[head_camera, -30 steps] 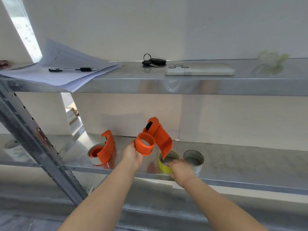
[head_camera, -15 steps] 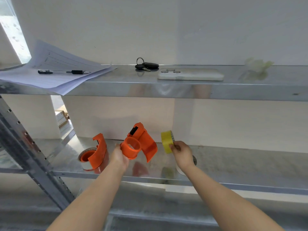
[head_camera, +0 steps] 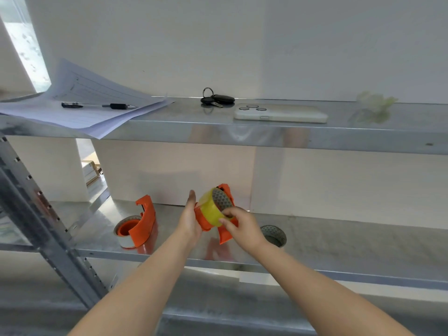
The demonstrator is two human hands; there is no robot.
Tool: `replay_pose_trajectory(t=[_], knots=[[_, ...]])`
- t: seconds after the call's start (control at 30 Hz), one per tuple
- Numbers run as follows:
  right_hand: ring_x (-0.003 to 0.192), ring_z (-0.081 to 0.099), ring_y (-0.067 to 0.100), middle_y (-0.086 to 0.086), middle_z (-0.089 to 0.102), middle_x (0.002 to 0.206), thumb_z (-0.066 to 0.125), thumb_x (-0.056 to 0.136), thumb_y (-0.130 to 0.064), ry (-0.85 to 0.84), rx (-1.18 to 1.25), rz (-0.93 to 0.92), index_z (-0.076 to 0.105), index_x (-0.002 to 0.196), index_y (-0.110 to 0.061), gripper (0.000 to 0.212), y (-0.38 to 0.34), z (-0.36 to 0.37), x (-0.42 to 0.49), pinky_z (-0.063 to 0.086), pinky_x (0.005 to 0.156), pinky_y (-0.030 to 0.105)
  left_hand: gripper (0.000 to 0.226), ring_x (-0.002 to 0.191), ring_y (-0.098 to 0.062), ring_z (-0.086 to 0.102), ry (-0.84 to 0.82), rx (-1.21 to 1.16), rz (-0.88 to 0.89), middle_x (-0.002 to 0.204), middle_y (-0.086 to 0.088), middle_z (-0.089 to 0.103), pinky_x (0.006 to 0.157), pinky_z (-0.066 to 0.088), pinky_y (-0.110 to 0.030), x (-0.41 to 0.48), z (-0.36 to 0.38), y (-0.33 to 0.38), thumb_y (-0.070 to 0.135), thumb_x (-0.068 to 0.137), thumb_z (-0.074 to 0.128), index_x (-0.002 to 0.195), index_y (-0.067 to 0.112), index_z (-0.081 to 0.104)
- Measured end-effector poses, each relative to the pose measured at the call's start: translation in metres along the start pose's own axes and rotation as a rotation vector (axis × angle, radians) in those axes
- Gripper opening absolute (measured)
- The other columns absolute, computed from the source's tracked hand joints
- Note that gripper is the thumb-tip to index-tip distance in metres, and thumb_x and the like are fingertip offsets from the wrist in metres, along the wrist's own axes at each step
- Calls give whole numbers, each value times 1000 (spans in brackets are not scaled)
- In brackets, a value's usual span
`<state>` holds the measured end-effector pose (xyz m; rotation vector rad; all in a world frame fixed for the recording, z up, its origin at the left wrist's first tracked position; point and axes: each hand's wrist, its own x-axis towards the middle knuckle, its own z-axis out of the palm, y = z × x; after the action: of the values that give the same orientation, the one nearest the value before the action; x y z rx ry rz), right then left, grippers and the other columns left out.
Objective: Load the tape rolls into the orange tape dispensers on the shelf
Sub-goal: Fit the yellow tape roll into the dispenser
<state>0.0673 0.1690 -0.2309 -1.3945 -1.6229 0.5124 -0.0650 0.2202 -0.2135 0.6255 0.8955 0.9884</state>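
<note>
My left hand (head_camera: 190, 218) holds an orange tape dispenser (head_camera: 224, 235) above the lower shelf (head_camera: 351, 248), its thumb pointing up. My right hand (head_camera: 238, 225) pinches a yellow tape roll (head_camera: 213, 210) with a grey patterned core and holds it against the dispenser's hub. A second orange dispenser (head_camera: 143, 224) with a pale tape roll in it stands on the shelf to the left. One more tape roll (head_camera: 274, 235) with a grey core lies flat on the shelf just right of my right hand.
The upper shelf (head_camera: 242, 137) carries papers (head_camera: 80, 107) with a pen (head_camera: 97, 105), keys (head_camera: 217, 100), a white phone (head_camera: 281, 113) and a pale crumpled object (head_camera: 374, 105). A slanted metal upright (head_camera: 41, 219) runs down the left side. A white wall backs the shelves.
My right hand has lifted the yellow roll off the shelf and brought it left onto the dispenser held in my left hand. The view has shifted slightly.
</note>
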Motion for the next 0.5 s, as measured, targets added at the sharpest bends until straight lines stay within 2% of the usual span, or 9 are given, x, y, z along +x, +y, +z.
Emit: replay_pose_trajectory(t=[0.1, 0.17, 0.23, 0.3, 0.37, 0.43, 0.5], knots=[[91, 61, 24, 16, 69, 98, 66, 81, -9, -47, -32, -17, 66, 96, -1, 17, 3, 1, -1, 44, 80, 26, 58, 100, -33, 63, 30, 143, 61, 111, -20, 65, 88, 50, -45, -4, 0, 0, 47, 85, 54, 120, 0, 56], [90, 59, 25, 16, 67, 97, 66, 80, -9, -112, -85, -44, 65, 93, -2, 16, 4, 2, 0, 43, 76, 26, 67, 103, -35, 63, 94, 305, 135, 116, -21, 64, 92, 50, -51, -7, -1, -1, 39, 70, 75, 120, -1, 53], [91, 58, 26, 17, 64, 99, 66, 79, -9, -177, -156, -69, 64, 92, -2, 15, 5, 3, 2, 43, 77, 27, 83, 101, -31, 65, 92, 498, 181, 113, -19, 66, 92, 51, -50, -12, -2, 1, 39, 52, 85, 118, 1, 53], [93, 58, 26, 16, 63, 102, 65, 78, -7, -203, -175, -58, 62, 93, -1, 16, 7, 2, 3, 43, 80, 28, 90, 99, -29, 66, 81, 587, 181, 110, -16, 66, 91, 52, -48, -14, -3, 2, 40, 43, 87, 118, 3, 52], [89, 56, 23, 14, 61, 99, 66, 78, -8, -187, -169, -22, 61, 94, -2, 18, 8, 3, 4, 39, 73, 23, 91, 100, -29, 65, 75, 609, 168, 111, -17, 66, 90, 53, -48, -14, -4, 1, 36, 43, 87, 119, 3, 50], [83, 53, 18, 6, 58, 92, 68, 76, -13, -158, -157, 18, 59, 93, -7, 21, 10, 3, 4, 37, 68, 21, 85, 100, -30, 65, 74, 631, 166, 112, -17, 65, 90, 53, -47, -12, -5, -1, 27, 50, 87, 121, 3, 48], [87, 56, 16, 1, 58, 93, 70, 73, -20, -141, -131, 50, 58, 94, -12, 26, 12, 0, 4, 45, 76, 25, 73, 101, -30, 64, 95, 653, 185, 112, -18, 64, 91, 52, -48, -10, -6, -2, 17, 59, 84, 120, 2, 47]])
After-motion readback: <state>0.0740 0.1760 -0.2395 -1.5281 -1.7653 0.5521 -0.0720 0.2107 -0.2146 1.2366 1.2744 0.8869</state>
